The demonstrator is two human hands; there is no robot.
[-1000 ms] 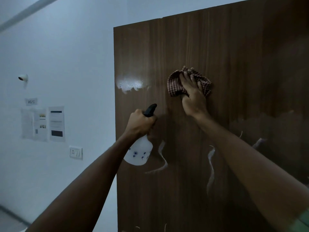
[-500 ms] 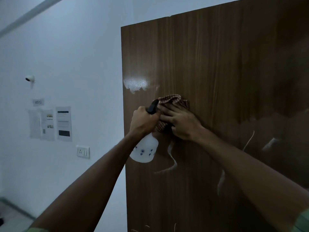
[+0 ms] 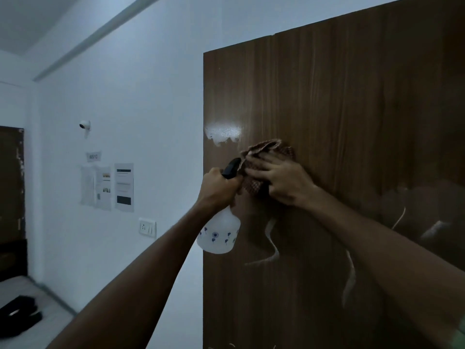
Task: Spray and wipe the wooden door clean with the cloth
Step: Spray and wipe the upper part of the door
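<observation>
Pressing a checked cloth [image 3: 270, 170] flat against the wooden door [image 3: 352, 122], the right hand [image 3: 284, 181] has its fingers spread over the fabric, while the left hand [image 3: 217, 188] grips the neck of a white spray bottle [image 3: 219, 234] just beside it. A patch of white foam [image 3: 222, 134] sits above the cloth near the door's left edge, with wet streaks [image 3: 273, 244] running lower down. Papers [image 3: 108, 187] and a wall socket [image 3: 147, 227] are on the wall to the left.

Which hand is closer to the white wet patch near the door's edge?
Right, narrowly. The right hand presses the cloth on the door, just below and right of the wet patch. The left hand grips the spray bottle further below it.
</observation>
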